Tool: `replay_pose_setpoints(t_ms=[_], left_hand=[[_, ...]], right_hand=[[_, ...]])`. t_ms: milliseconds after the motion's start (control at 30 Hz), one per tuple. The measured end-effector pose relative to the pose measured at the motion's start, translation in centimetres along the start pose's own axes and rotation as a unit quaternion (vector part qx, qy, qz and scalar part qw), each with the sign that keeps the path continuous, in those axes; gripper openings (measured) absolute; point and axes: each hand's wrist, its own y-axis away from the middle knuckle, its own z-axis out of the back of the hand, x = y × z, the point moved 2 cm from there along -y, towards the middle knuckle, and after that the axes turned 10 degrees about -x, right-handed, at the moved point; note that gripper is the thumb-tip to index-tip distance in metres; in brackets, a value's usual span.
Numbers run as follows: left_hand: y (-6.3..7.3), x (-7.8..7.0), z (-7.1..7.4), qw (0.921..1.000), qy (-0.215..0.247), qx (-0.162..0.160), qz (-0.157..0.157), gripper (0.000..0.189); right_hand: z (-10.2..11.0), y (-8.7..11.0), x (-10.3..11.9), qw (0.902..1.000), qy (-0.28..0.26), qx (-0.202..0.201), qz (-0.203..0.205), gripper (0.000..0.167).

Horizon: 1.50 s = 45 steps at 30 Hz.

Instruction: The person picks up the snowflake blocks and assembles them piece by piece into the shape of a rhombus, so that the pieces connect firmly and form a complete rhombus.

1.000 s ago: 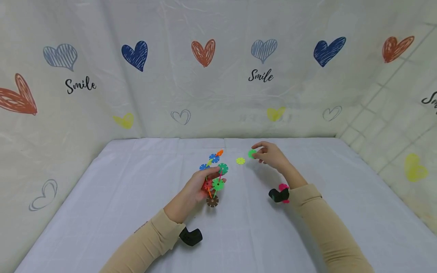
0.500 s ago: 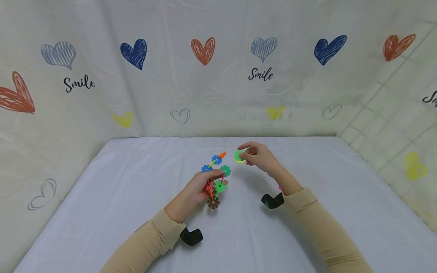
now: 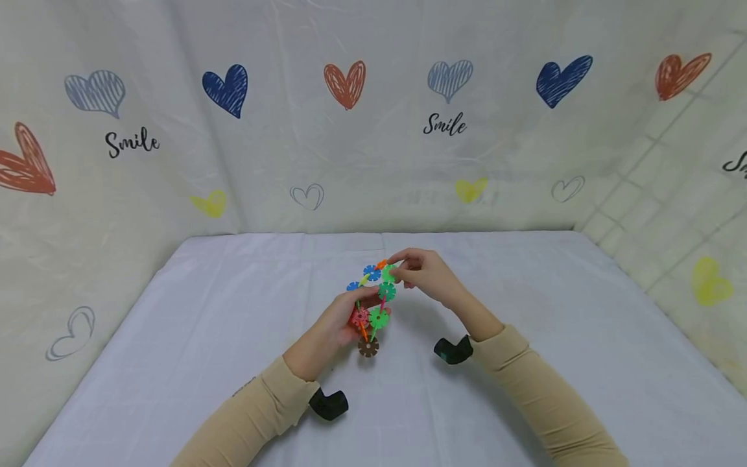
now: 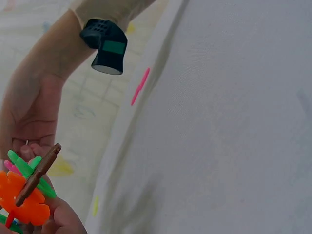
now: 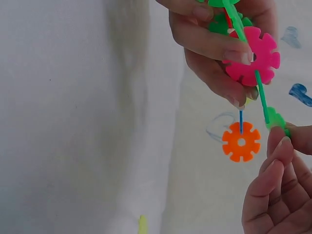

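Note:
My left hand (image 3: 341, 318) grips a chain of interlocking slotted discs, with a brown disc (image 3: 368, 347) at the bottom and a blue disc (image 3: 371, 272) near the top. Between right thumb and fingertips, my right hand (image 3: 428, 275) pinches a light green disc (image 5: 275, 118). That disc meets the edge of a darker green disc (image 3: 387, 292) on the chain; whether their slots are joined I cannot tell. A pink disc (image 5: 263, 56) shows by the left fingers in the right wrist view. An orange disc (image 5: 241, 141) hangs at the chain's end.
In the left wrist view, a pink piece (image 4: 140, 87) and a yellow piece (image 4: 95, 205) lie on the white tablecloth (image 3: 408, 415). A black wrist camera (image 3: 454, 350) sits under the right cuff, another (image 3: 329, 405) under the left. A heart-printed backdrop (image 3: 373, 149) stands behind.
My right hand has carried the light green disc leftward, passing over the yellow disc, up to the chain. The left hand has stayed nearly in place, still holding the chain.

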Motion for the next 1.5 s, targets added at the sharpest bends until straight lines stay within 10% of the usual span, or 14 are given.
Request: replay_pose_setpoints(t_ms=[700,1500], left_hand=[[0.1,0.1,-0.1,0.9979,-0.047,-0.037,-0.024,0.039],[0.6,-0.6,0.0,0.989,-0.087,0.004,-0.12,0.022]], right_hand=[[-0.9,0.3,1.9,0.9849,0.156,-0.007,0.075,0.022],[-0.9,-0.2,1.0,0.999,0.006,0.043,-0.012,0.033]])
